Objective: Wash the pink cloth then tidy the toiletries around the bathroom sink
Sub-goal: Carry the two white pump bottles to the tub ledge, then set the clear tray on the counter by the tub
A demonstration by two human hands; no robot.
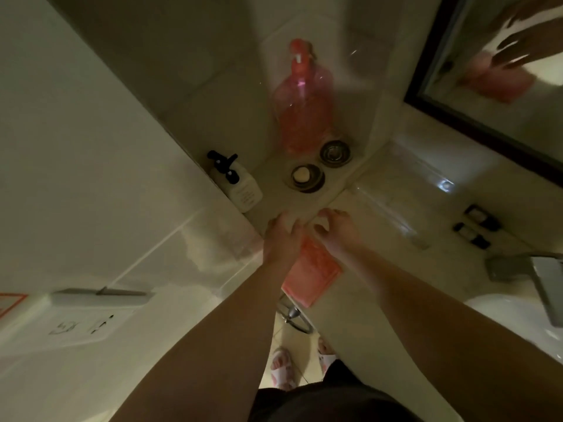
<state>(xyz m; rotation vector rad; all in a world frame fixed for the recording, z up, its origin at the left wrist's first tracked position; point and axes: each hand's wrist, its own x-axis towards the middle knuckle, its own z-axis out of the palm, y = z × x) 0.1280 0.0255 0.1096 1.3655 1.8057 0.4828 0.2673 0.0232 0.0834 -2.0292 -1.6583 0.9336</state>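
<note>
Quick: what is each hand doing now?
Left hand: open, fingers resting on cloth.
Right hand: fingers curled at the cloth's far edge; grip cannot be told.

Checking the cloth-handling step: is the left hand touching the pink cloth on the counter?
Touching. The head view shows the left hand lying on the far end of the folded pink cloth, its palm overlapping the fabric with no gap visible.

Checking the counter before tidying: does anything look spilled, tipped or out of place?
Nothing looks spilled or tipped. The pink cloth lies folded at the counter edge, one corner overhanging; the pink bottle and white pump bottle stand upright.
</note>
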